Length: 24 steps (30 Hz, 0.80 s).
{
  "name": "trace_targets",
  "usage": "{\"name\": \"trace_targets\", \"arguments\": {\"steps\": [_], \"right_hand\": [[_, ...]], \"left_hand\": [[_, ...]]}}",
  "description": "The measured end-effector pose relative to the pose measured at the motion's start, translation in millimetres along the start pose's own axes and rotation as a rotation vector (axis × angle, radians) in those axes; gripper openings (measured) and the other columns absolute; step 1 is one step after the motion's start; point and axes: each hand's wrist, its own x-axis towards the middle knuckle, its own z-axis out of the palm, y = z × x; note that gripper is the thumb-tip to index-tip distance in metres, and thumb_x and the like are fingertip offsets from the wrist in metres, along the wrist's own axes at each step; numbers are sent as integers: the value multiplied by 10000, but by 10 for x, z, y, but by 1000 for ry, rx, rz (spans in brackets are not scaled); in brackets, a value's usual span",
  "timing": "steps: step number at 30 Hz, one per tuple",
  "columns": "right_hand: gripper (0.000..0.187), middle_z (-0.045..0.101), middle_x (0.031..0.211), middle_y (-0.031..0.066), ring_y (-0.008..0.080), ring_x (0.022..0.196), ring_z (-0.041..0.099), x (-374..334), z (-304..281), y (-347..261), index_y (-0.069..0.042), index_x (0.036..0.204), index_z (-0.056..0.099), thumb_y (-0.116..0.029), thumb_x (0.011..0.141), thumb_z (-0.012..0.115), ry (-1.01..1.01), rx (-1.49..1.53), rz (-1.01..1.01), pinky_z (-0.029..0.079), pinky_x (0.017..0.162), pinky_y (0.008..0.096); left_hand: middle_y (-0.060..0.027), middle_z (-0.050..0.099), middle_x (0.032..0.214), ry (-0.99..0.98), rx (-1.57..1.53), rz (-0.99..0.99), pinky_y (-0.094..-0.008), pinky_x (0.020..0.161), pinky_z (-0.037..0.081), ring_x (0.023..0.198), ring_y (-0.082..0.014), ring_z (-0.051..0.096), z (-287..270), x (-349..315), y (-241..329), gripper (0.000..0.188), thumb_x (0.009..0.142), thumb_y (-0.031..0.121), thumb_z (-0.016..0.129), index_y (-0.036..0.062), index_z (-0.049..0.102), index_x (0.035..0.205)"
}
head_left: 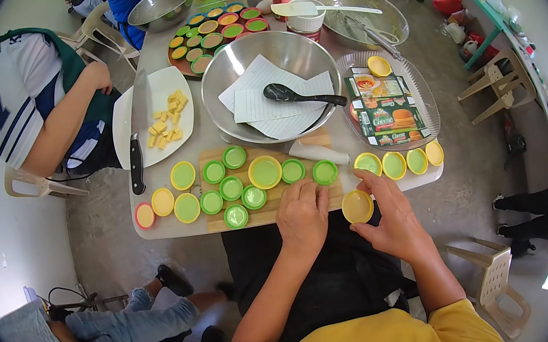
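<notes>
My right hand (392, 214) pinches a small round yellow cup (358, 207) at the table's front edge, tilted so its hollow faces me. Beside it, my left hand (302, 215) is closed with fingers curled down over the wooden board (273, 215). Whatever its fingertips may hold is hidden. Just beyond the left fingertips lie a green cup (325, 172) and another green cup (292, 171). A larger yellow cup (264, 172) and several green ones are spread to the left on the board. More yellow cups (394, 165) line the edge at right.
A steel bowl (213, 89) holds paper sheets and a black spoon (302, 94). At left, a knife (136, 157) rests on a white plate with cheese cubes (169, 122). A clear tray (432, 110) carries cheese boxes (386, 106). A co-worker (32, 98) sits at left.
</notes>
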Motion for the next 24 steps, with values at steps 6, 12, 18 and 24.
{"name": "trace_targets", "arguments": {"steps": [6,12,18,24], "right_hand": [[900,639,1176,188,390,1143,607,32,30,-39,-47,1478,462,-34,677,873,18,-8,-1,483,1008,463],[924,638,1166,152,347,1110,621,-5,28,-20,-39,1472,477,-12,641,880,42,-32,-7,503,992,427],[895,614,1160,173,383,1119,593,-80,-101,-92,-43,1470,472,-2,668,868,41,10,55,492,982,457],[898,609,1144,155,358,1103,586,-185,-244,-97,-41,1470,475,12,662,862,63,7,69,492,975,438]], "left_hand": [[-123,694,939,-33,-7,-16,-437,732,539,845,-346,663,-64,-37,-52,279,771,113,866,18,690,965],[-134,656,1103,-53,2,194,-460,893,489,1043,-356,593,-188,284,63,459,696,113,877,46,658,1094],[-103,654,1038,-236,21,247,-459,867,454,1023,-320,583,-95,446,222,463,703,152,872,57,656,1102],[-93,660,985,-281,109,287,-450,810,472,958,-316,614,146,627,333,278,748,94,793,54,687,1001]]}}
